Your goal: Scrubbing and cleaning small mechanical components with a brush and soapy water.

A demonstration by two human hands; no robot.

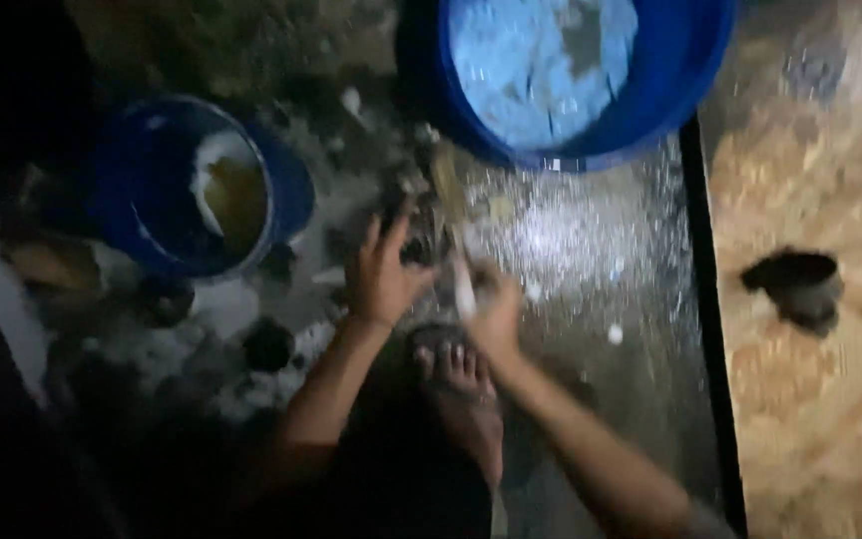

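Left hand (381, 274) on dark item, right hand (496, 314) gripping pale handle (blurred)

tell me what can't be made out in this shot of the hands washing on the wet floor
Head view only:
- The thing between the left hand and right hand: motion blur and dim light hide its kind; a pale strip shows.
- Large blue tub: cut off by the top edge.
- Small blue bucket: contents murky in shadow.
- Left side of the picture: too dark.
- Dark lump on the right: too blurred to identify.
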